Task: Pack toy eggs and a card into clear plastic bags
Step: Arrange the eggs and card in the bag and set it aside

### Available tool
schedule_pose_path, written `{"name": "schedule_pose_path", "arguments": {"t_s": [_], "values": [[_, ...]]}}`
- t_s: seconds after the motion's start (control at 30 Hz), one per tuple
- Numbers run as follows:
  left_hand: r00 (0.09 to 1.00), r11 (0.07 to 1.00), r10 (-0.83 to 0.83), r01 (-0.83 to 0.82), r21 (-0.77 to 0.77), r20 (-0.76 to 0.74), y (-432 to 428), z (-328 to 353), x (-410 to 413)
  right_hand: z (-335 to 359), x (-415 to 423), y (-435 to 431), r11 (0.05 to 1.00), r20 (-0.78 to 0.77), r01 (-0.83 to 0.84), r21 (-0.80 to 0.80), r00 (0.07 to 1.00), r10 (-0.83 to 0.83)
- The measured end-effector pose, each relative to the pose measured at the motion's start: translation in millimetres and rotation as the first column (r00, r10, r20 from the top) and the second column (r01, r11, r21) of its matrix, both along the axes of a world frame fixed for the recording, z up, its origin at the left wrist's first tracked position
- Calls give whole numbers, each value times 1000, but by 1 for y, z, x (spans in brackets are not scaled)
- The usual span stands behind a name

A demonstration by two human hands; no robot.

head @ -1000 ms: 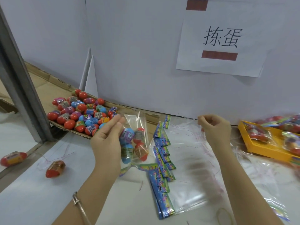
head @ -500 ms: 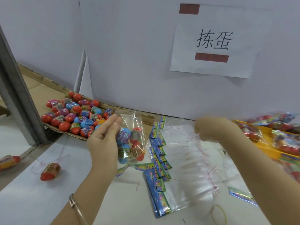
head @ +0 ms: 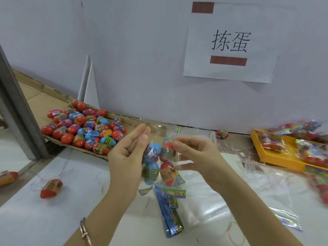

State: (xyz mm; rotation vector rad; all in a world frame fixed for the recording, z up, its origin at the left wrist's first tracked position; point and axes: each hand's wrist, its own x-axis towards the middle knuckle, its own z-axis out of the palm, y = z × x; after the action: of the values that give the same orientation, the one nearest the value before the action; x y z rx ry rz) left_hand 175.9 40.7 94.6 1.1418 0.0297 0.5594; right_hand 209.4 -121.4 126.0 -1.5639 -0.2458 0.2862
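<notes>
fingers [head: 140, 132] of the left hand [head: 127, 157] lie straight and together, the thumb pressing the clear bag [head: 158, 131] against them. the right hand [head: 197, 157] has its fingers curled, thumb and forefinger pinching the bag's right edge. held above the white table [head: 53, 219], the bag carries four toy eggs [head: 154, 151], two blue and two red, with a card [head: 178, 180] behind them. loose eggs [head: 85, 128] lie heaped on cardboard [head: 124, 119] at left.

Near-left tabletop [head: 44, 219] lies open around 1 stray egg [head: 50, 188]; egg-filled cardboard [head: 127, 119] far left and yellow tray [head: 276, 161] right block passage.
</notes>
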Motion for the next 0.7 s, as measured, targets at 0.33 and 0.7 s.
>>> {"name": "schedule_pose_path", "arguments": {"t_s": [0.33, 0.7], "values": [[953, 969, -206, 166, -183, -224, -2, 5, 1, 2, 6, -1, 972, 40, 155, 178, 986, -165], [980, 975, -140, 111, -192, -144, 5, 10, 0, 3, 13, -12, 963, 76, 156, 219, 982, -176]]}}
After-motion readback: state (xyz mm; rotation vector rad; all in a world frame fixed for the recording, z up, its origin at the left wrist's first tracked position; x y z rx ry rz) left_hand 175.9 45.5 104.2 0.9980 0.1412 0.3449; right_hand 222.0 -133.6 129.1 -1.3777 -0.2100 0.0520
